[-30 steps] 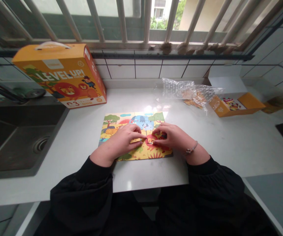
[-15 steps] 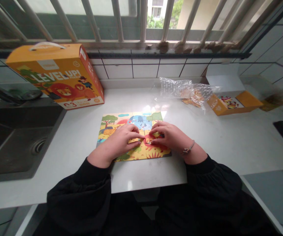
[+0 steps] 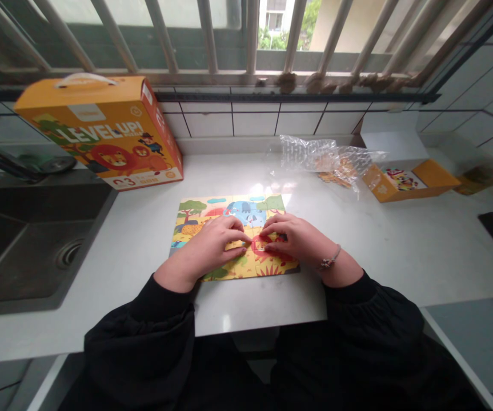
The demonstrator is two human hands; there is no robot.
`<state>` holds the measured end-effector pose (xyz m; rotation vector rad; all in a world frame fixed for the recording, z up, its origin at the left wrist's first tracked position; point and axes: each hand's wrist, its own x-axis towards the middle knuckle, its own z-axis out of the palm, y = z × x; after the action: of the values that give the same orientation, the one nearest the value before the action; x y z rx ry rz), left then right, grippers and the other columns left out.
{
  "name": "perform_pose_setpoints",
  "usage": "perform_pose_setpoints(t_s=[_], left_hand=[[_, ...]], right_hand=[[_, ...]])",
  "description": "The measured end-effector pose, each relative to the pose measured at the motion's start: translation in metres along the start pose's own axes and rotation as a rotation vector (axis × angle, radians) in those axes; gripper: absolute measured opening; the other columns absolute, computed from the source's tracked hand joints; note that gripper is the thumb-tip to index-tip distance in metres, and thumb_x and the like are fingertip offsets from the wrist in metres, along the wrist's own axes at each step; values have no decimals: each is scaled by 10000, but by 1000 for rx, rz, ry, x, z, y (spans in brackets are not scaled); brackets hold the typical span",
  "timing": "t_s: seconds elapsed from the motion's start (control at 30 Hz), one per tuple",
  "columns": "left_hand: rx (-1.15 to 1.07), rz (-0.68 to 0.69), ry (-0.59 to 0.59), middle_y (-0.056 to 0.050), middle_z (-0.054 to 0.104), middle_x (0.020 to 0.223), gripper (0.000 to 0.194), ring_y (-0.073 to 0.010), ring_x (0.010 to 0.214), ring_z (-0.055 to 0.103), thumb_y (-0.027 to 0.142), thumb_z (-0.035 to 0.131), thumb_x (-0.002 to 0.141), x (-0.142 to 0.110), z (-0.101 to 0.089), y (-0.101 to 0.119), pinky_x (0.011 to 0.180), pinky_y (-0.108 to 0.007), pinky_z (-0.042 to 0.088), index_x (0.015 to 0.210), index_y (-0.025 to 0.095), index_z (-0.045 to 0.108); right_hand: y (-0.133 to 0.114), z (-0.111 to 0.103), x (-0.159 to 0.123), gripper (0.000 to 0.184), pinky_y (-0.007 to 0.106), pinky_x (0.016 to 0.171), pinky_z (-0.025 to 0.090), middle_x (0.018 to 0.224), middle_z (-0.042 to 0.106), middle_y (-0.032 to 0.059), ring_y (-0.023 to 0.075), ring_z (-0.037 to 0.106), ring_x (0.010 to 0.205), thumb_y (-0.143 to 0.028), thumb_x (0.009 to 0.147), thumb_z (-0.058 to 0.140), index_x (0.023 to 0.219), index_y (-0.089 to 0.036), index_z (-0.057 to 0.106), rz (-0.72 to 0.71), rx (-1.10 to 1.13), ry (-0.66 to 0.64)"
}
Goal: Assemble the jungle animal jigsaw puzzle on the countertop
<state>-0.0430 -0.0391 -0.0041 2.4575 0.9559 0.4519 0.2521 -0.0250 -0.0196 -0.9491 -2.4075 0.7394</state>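
A jigsaw puzzle [image 3: 216,268] of animals lies flat on the counter, its pieces joined into a rectangle. At its right middle is a puzzle piece [image 3: 258,245] with a red lion's face, lying level with its neighbours. My right hand [image 3: 287,234] has its thumb and fingertips on that piece from the right, fingers curled. From the left, my left hand [image 3: 220,240] reaches with its index fingertip to the piece's left edge; its thumb rests apart on the puzzle, with nothing gripped. Both hands cover parts of the picture.
A tall orange puzzle box [image 3: 113,137] stands at the back left beside the sink [image 3: 19,245]. Clear plastic bags [image 3: 315,154] with orange pieces lie at the back right. Close to them sits an opened small orange box [image 3: 430,182]. A barred window [image 3: 250,40] runs behind the counter.
The dark gap along the lion piece's left and lower edges has closed, and the piece now lies flush. Both hands stay nearly in place; the view has shifted slightly.
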Motion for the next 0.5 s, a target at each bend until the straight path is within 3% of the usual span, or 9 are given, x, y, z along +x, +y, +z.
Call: perform_pose_setpoints(t_s=[0.3,0.5], left_hand=[[18,-51,6,-78,700,1176,189,-275,1104,663,383,760,1028,-1,-1,11,1022,-467,546,1157,285,858],[45,-69,-12,-92,689,1225,225,-301,1163,660,415,789,1011,-3,0,16,1056,-490,547,1182,278,837]], right_hand=[[3,4,2,148,422,1017,581,1091,759,53,236,717,1055,-261,921,930,1056,-276,871,13,-10,33],[12,7,1,187,445,1047,557,1135,729,70,268,684,1117,-301,886,964,1034,-279,854,139,-101,104]])
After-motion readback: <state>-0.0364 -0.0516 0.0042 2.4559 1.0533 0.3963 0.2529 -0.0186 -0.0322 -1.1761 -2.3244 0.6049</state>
